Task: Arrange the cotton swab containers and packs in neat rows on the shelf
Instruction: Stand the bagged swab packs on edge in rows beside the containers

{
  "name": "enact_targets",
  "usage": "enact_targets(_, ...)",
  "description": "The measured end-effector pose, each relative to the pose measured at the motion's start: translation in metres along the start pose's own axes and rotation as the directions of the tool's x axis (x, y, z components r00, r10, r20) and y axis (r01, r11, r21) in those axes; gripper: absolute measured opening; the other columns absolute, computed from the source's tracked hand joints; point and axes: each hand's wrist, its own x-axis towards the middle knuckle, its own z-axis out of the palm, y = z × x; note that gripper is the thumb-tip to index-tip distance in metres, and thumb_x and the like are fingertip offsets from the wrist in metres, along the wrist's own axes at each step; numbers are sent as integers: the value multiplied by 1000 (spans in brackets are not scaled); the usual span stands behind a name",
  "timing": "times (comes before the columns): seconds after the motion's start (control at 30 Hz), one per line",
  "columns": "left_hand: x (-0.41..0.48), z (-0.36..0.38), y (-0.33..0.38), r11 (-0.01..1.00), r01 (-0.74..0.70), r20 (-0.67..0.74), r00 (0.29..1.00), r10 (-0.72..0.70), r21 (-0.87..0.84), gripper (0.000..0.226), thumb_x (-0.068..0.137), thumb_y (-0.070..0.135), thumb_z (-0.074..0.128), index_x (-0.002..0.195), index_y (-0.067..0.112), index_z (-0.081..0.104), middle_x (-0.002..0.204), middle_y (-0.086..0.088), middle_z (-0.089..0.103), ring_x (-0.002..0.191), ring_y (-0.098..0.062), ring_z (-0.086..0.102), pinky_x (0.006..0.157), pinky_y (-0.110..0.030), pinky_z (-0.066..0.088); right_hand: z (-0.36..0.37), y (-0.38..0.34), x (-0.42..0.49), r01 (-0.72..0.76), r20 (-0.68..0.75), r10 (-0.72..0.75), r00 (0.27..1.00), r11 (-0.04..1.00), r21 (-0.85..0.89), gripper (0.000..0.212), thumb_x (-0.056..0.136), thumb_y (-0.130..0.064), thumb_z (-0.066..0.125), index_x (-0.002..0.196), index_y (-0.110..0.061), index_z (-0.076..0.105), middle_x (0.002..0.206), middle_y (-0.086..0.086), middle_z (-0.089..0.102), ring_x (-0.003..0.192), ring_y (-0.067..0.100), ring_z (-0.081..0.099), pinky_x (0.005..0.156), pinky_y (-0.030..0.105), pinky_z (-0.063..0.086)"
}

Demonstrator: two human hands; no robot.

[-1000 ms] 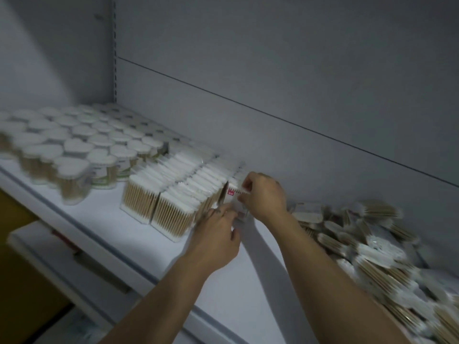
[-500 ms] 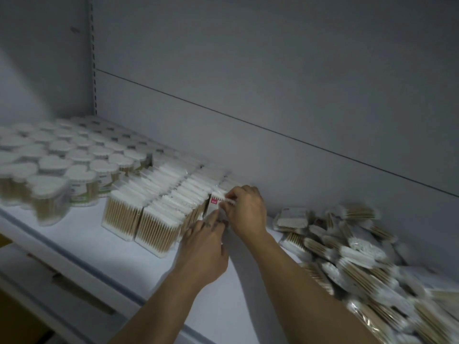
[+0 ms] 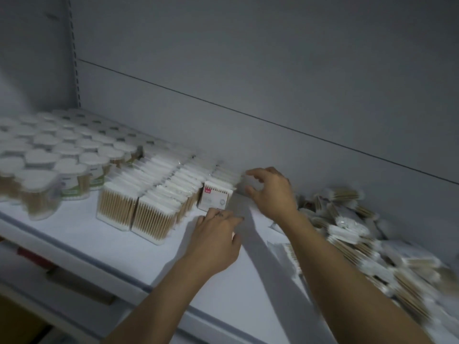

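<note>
The right hand (image 3: 270,192) has released the pack (image 3: 215,196), fingers apart beside it; the left hand (image 3: 216,234) lies flat, empty, before it. That pack looks placed; the pile (image 3: 360,234) right of both hands awaits.

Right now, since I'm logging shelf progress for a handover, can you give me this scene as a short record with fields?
Shelf: white, holds everything below
Left side: round containers in rows
Middle: packs standing in rows, red-label pack at the right end
Right side: loose pile of packs, unsorted
Left hand: flat on the shelf, fingertips by the red-label pack
Right hand: fingers curved beside that pack; grip unclear, blurred
</note>
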Motion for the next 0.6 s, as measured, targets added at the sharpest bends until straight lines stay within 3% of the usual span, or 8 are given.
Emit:
enact_targets(0.13,14,3,10,998,-65,-5,998,65,-2,43,98,33,46,141,29,46,144,9,45,131,-16,32,105,-32,26,-23,39,4,-25,230,144,962,892,-451,52,84,-37,64,134,-27,51,128,6,55,119,27,50,100,36,34)
enact_targets(0.23,15,10,6,999,-36,13,999,36,-23,43,98,31,45,140,29,45,142,9,47,132,-15,32,105,-32,26,-17,65,-1,2,325,219,920,827,-563,59,80,-42,67,133,-26,48,129,6,53,119,29,49,99,37,33)
enact_targets(0.33,11,16,2,999,-40,16,999,41,-33,40,97,28,46,137,30,49,136,11,51,127,-13,34,99,-29,26,-7,76,-5,38,270,163,949,792,-609,40,86,-34,61,124,-25,54,123,6,56,113,29,51,95,37,35)
enact_targets(0.43,10,13,3,996,-53,-15,999,52,-78,38,97,27,47,135,29,50,133,10,53,126,-12,37,99,-27,27,-8,74,-4,20,175,100,980,815,-580,26,89,-27,55,114,-26,62,116,6,62,108,29,55,90,35,37)
enact_targets(0.6,4,11,6,942,6,-59,998,-27,-336,39,99,29,49,137,21,47,130,4,55,122,-15,48,102,-33,40,-29,44,-12,-90,36,102,994,963,-255,35,83,-27,66,118,-25,66,118,6,64,111,29,56,87,34,46)
